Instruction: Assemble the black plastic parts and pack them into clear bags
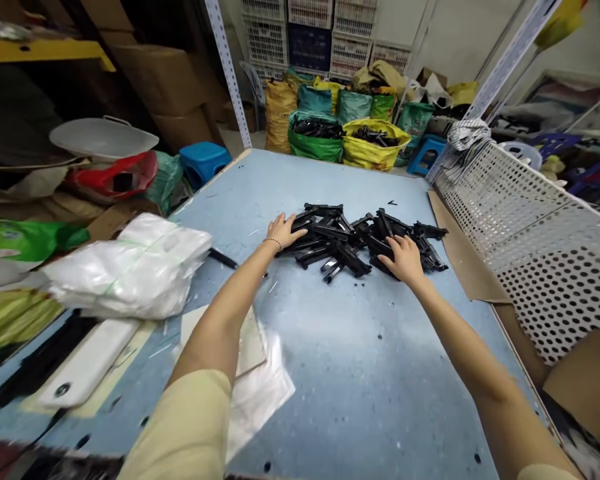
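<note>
Across the middle of the blue table [330, 373] lies a loose heap of black plastic parts [330, 233], long and narrow, lying at all angles. My left hand [283, 232] rests against the heap's left side with its fingers spread, a beaded bracelet on the wrist. On the right part of the heap, my right hand [404, 259] lies with fingers apart, touching the parts. Neither hand is closed around a piece. A small black scrap [392, 203] sits behind the heap.
At the left are a bundle of clear plastic bags [130, 267], a white device [90, 363] with a cable, and a dark pen-like tool [223, 258]. A perforated white panel [545, 247] borders the right side. Behind the table stand a green sack [316, 143] and a yellow sack [375, 153].
</note>
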`<state>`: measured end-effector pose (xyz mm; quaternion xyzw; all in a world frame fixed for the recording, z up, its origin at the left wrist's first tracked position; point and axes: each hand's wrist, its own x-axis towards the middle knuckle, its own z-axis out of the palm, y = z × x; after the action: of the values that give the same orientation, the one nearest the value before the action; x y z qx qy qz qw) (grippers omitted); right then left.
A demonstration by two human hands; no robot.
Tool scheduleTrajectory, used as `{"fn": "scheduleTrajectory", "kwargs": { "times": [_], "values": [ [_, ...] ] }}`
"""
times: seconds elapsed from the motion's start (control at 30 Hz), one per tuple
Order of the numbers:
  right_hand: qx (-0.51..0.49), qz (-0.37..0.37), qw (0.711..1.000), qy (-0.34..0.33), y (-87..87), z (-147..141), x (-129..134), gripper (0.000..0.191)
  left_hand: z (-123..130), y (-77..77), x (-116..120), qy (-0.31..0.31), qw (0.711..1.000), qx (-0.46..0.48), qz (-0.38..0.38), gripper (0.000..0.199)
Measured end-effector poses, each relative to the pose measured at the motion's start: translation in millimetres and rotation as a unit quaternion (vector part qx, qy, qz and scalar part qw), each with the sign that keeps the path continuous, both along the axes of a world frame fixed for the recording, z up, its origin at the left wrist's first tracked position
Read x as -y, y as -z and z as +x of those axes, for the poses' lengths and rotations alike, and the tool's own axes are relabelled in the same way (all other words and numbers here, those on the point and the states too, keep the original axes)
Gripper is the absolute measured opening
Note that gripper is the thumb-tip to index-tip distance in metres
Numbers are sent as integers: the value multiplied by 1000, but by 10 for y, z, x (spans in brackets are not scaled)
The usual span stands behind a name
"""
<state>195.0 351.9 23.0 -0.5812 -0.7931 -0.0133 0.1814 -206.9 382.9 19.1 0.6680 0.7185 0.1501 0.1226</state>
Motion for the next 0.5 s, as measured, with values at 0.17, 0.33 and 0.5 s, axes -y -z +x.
{"fn": "scheduleTrajectory", "kwargs": {
  "times": [0.17, 0.33, 0.5],
  "values": [
    [151, -109, 983, -11, 58, 277, -352, 75, 74, 219, -359, -4, 999, -2, -47, 64],
    [153, -125, 977, -77, 102, 500, -296, 71, 496, 323, -22, -41, 998, 21, -36, 53],
    [145, -157, 970, -112, 57, 799, -123, 75, 1133, 340, 585, -80, 995, 57, -30, 42]
  ]
}}
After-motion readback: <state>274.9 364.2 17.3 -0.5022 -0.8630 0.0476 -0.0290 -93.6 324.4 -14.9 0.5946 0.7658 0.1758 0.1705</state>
